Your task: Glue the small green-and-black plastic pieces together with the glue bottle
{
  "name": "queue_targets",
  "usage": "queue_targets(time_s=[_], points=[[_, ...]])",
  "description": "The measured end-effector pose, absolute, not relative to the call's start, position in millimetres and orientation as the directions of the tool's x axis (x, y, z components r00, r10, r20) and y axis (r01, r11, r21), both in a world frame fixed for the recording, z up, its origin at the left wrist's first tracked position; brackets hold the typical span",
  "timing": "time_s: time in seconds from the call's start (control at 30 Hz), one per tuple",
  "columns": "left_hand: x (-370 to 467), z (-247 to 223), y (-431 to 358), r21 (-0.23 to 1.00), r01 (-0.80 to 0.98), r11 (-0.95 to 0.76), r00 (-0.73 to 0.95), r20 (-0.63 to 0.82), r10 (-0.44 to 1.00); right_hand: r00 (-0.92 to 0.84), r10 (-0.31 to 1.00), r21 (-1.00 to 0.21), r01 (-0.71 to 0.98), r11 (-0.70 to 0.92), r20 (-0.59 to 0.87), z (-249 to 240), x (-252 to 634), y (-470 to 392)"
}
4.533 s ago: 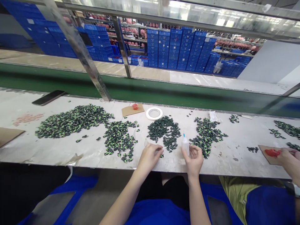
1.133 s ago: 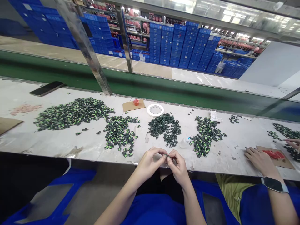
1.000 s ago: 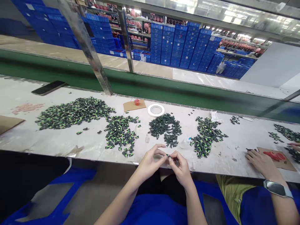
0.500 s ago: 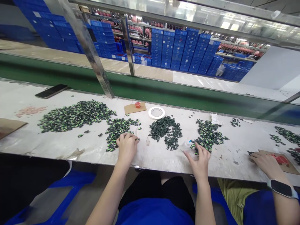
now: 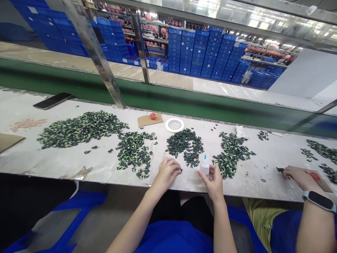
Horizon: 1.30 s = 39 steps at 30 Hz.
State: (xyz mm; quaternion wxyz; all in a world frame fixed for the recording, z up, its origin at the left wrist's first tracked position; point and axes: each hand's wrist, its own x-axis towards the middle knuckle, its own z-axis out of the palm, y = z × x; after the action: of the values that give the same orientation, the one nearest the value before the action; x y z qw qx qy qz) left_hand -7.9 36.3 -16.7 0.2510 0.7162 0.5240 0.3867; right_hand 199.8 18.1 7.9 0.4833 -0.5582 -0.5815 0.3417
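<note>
My left hand (image 5: 167, 173) is closed, pinching a small dark piece (image 5: 181, 170) at its fingertips, just above the white table. My right hand (image 5: 212, 179) grips a small translucent bottle (image 5: 204, 166) with a blue tip, held upright. Between and behind my hands lies a heap of small dark pieces (image 5: 181, 140). A pile of black-and-green pieces (image 5: 134, 151) spreads left of my left hand. Another black-and-green pile (image 5: 231, 154) is to the right of my right hand.
A roll of white tape (image 5: 174, 125) and a red cup on cardboard (image 5: 143, 121) sit farther back. At left are a large black-and-green heap (image 5: 81, 130) and a phone (image 5: 53, 101). A co-worker's hand (image 5: 298, 176) works at right. A metal post (image 5: 102, 70) rises at the table's back edge.
My left hand has moved right, away from the black-and-green pile, with a small dark piece. My right hand has closed around the bottle and shifted left; the bottle now stands upright.
</note>
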Motion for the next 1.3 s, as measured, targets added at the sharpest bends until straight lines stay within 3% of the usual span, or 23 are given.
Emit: queue_targets(time_s=[0.27,0.43,0.67,1.3], points=[[-16,-13,34,0.838,0.457,-0.298,0.135,0.265,0.955,0.273,0.943,-0.979,0.126,0.163,0.192,6,189,20],[-14,-12,33,0.886,0.378,-0.269,0.089,0.254,0.963,0.408,0.899,-0.974,0.215,0.072,0.156,12,170,22],[-13,-15,32,0.945,0.244,-0.216,0.037,0.214,0.976,0.384,0.903,-0.940,0.336,0.060,0.195,13,161,21],[-14,-18,32,0.940,0.274,-0.203,0.021,0.205,0.979,0.380,0.907,-0.939,0.341,0.043,0.180,13,159,24]])
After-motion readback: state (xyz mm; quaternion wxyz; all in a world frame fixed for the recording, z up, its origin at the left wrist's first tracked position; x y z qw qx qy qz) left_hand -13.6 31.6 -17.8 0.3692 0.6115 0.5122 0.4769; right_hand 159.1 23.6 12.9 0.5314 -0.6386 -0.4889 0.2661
